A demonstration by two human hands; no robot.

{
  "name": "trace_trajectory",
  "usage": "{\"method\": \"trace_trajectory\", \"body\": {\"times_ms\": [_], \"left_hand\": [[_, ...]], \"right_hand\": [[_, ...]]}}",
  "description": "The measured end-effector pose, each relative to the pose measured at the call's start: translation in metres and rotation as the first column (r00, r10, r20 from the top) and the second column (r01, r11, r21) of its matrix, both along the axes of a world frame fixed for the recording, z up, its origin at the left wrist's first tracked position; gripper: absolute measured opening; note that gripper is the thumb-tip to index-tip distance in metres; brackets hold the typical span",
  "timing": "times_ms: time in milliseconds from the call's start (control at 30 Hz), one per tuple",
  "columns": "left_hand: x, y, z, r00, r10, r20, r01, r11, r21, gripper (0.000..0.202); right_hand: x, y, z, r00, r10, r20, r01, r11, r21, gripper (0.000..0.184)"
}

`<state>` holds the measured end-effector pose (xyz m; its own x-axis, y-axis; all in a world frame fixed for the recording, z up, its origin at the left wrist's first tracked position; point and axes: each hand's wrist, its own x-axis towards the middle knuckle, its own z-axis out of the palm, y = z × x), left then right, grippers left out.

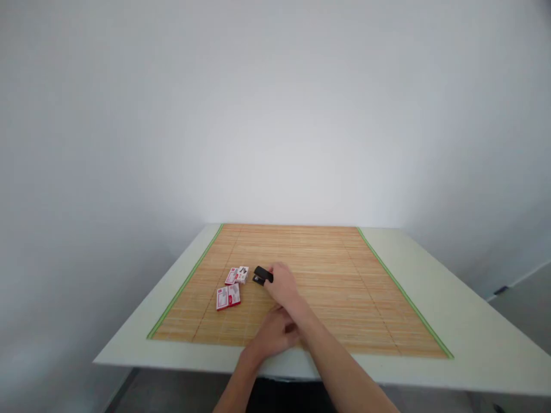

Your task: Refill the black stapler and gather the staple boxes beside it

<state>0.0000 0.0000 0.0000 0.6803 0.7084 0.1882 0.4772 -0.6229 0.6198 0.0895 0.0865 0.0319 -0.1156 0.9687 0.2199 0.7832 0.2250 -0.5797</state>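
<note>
My right hand (283, 283) is closed around the near end of a black stapler (263, 274), whose jaw end points left over the bamboo mat. My left hand (274, 334) rests near the mat's front edge, beneath the right wrist. The right forearm hides part of its fingers, so I cannot tell whether it is open or closed. Left of the stapler lie a small white box with a dark picture (242, 275) and a red-and-white box (231, 276) touching it. Nearer to me, a pair of flat red-and-white boxes (228, 297) lies side by side.
The bamboo mat (336, 287) with green side edges lies on a white table (434, 287). A plain pale wall (293, 115) rises behind the table's far edge. The table's front edge runs just below my hands.
</note>
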Motion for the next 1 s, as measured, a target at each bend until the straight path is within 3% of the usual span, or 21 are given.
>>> {"method": "trace_trajectory", "body": {"times_ms": [100,200,333,433,533,767,867,1000], "left_hand": [[0.001,0.001,0.005,0.988,0.057,0.146,-0.039,0.992,-0.123,0.034],[0.000,0.004,0.001,0.941,0.222,0.256,-0.165,0.960,-0.228,0.034],[0.000,0.005,-0.006,0.853,0.442,0.278,-0.427,0.897,-0.115,0.036],[0.004,0.003,-0.009,0.821,0.529,0.217,-0.551,0.832,0.056,0.033],[0.009,0.002,-0.013,0.826,0.554,0.103,-0.563,0.805,0.187,0.040],[0.015,0.001,-0.023,0.790,0.613,-0.022,-0.576,0.753,0.317,0.041],[0.015,0.001,-0.023,0.784,0.620,-0.008,-0.584,0.743,0.328,0.048],[0.017,-0.001,-0.021,0.770,0.638,-0.001,-0.602,0.727,0.330,0.050]], "right_hand": [[0.044,0.000,0.004,0.996,0.090,0.030,-0.090,0.996,0.003,0.026],[0.083,-0.004,0.008,0.983,0.172,0.068,-0.172,0.985,-0.006,0.026],[0.116,-0.009,0.012,0.968,0.227,0.109,-0.228,0.974,-0.006,0.031],[0.121,-0.011,0.013,0.963,0.240,0.121,-0.242,0.970,0.006,0.032],[0.112,-0.009,0.011,0.962,0.243,0.127,-0.246,0.969,0.010,0.028],[0.075,-0.002,0.018,0.973,0.176,0.151,-0.190,0.978,0.085,0.022],[0.084,-0.006,0.029,0.982,0.125,0.141,-0.143,0.982,0.126,0.017],[0.123,-0.018,0.032,1.000,-0.022,0.011,0.020,0.992,0.123,0.026]]}}
